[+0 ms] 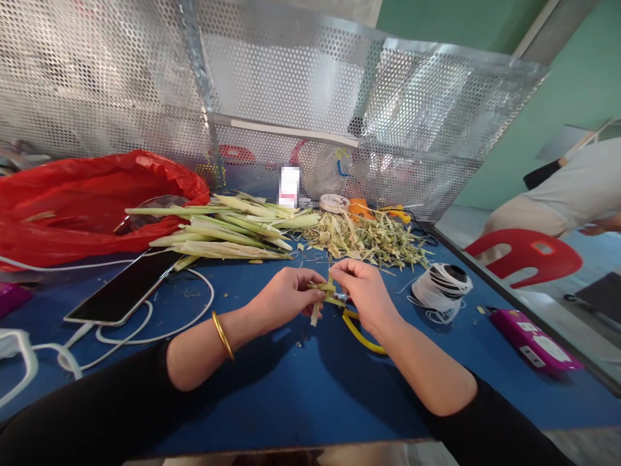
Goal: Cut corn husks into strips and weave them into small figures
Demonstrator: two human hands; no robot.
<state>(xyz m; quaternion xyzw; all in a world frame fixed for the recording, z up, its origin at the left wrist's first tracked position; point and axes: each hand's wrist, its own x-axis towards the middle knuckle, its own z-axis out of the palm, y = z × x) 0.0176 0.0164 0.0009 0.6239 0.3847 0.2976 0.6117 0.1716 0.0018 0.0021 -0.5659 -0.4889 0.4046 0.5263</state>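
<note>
Above the middle of the blue table, my left hand (291, 296) pinches a small folded piece of pale green leaf strips (330, 292), one end hanging below the fingers. The thumb and index finger of my right hand (361, 291) are closed on an upright strip of the same piece. A yellow-handled tool (361, 335) lies under my right hand, its front part mostly hidden. Beyond my hands are a bundle of long pale green leaves (233, 230) and a heap of small folded leaf pieces (371, 239).
A red plastic bag (92, 200), a phone (123, 288) and white cables lie left. Right are a spool of white thread (442, 288) and a purple packet (533, 340). A perforated metal screen (286, 77) stands behind. A person is beyond a red chair (526, 255).
</note>
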